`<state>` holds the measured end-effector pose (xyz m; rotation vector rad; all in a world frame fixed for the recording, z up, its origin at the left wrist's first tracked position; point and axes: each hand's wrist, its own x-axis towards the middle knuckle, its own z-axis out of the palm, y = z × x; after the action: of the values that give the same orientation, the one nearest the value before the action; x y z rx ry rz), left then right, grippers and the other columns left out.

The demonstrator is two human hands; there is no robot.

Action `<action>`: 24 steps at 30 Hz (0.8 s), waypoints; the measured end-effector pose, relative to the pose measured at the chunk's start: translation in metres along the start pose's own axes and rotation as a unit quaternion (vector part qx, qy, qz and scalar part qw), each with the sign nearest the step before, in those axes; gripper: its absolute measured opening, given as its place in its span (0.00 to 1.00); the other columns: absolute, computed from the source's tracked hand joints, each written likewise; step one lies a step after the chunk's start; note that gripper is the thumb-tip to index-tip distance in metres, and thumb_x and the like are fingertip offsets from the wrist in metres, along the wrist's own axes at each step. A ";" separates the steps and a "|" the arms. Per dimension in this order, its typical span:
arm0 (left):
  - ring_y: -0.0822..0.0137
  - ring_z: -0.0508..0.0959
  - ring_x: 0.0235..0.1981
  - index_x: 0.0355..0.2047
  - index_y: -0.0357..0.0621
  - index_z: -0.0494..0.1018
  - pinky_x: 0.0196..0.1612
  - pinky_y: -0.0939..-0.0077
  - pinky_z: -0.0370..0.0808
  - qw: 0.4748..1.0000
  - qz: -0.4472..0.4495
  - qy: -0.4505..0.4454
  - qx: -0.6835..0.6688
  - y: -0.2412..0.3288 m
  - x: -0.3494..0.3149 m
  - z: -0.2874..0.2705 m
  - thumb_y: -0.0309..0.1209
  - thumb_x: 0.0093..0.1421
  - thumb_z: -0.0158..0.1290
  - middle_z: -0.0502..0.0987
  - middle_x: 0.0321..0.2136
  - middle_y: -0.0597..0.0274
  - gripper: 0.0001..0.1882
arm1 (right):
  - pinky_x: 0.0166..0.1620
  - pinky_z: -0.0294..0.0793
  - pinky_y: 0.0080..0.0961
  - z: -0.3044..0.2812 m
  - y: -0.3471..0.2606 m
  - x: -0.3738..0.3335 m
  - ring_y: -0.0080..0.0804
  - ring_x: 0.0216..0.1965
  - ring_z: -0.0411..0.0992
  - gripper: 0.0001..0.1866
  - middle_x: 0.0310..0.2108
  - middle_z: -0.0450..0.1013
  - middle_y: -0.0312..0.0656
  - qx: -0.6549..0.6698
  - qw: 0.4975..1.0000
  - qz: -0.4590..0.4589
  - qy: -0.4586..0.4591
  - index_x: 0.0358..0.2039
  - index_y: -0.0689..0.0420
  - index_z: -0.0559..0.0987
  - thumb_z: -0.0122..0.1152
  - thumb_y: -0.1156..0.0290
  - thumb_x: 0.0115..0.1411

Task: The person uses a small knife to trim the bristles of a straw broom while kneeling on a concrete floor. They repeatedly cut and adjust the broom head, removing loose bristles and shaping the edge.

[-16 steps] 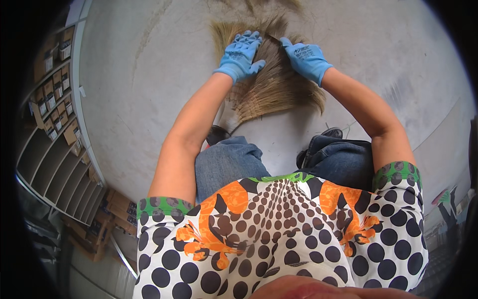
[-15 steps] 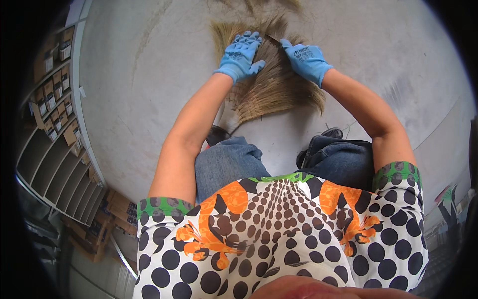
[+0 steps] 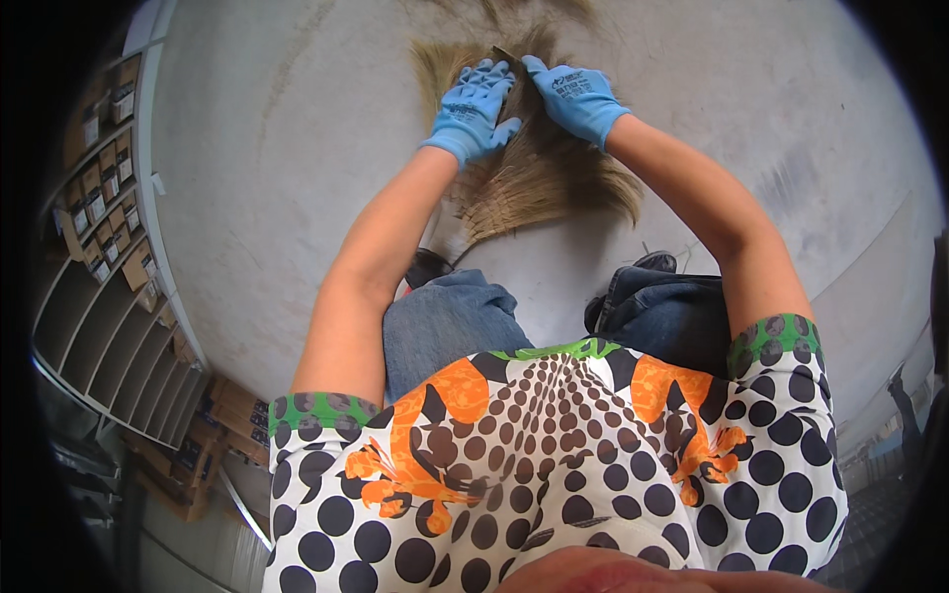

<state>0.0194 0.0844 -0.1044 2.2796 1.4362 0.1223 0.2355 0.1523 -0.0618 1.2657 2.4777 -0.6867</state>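
A grass broom head lies fanned out on the floor, its straw tan with darker strands and rows of stitching near the bound end. My left hand, in a blue glove, rests flat on the straw with fingers stretched forward and thumb apart. Beside it my right hand, gloved alike, is closed with its forefinger extended. From that fingertip a thin dark blade, apparently a knife, points left across the bristles just ahead of my left fingers. Its handle is hidden in my right hand.
More loose straw lies on the grey concrete floor at the far edge. My knees are bent close to the broom. Along the left stand shelves with cardboard boxes and wooden pallets.
My right hand has moved left and slightly away from me, bringing the blade across to the tips of my left fingers. The left hand stays nearly in place on the straw.
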 end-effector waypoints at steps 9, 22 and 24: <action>0.52 0.56 0.76 0.70 0.42 0.65 0.78 0.55 0.49 0.999 -0.007 -0.033 0.004 -0.004 0.000 -0.002 0.54 0.64 0.56 0.60 0.74 0.52 0.41 | 0.40 0.80 0.48 0.009 0.011 -0.027 0.54 0.39 0.83 0.34 0.39 0.82 0.55 -0.022 0.998 -0.018 -0.052 0.71 0.58 0.63 0.52 0.71 0.64; 0.51 0.56 0.76 0.70 0.43 0.65 0.78 0.54 0.49 1.000 -0.015 -0.018 -0.003 -0.001 -0.001 0.004 0.53 0.63 0.58 0.60 0.74 0.52 0.41 | 0.41 0.81 0.49 -0.001 0.021 -0.050 0.54 0.38 0.82 0.32 0.38 0.82 0.53 -0.004 0.999 0.003 -0.038 0.71 0.56 0.64 0.52 0.71 0.65; 0.51 0.56 0.76 0.70 0.43 0.65 0.78 0.54 0.49 1.000 -0.017 -0.022 -0.001 -0.001 0.001 0.003 0.53 0.63 0.57 0.60 0.74 0.52 0.41 | 0.40 0.81 0.50 -0.006 0.022 -0.047 0.54 0.37 0.82 0.33 0.38 0.82 0.54 0.023 0.999 -0.001 0.031 0.71 0.54 0.64 0.53 0.70 0.65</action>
<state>0.0201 0.0845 -0.1075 2.2402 1.4506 0.0627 0.2803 0.1344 -0.0426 1.3209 2.5267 -0.7196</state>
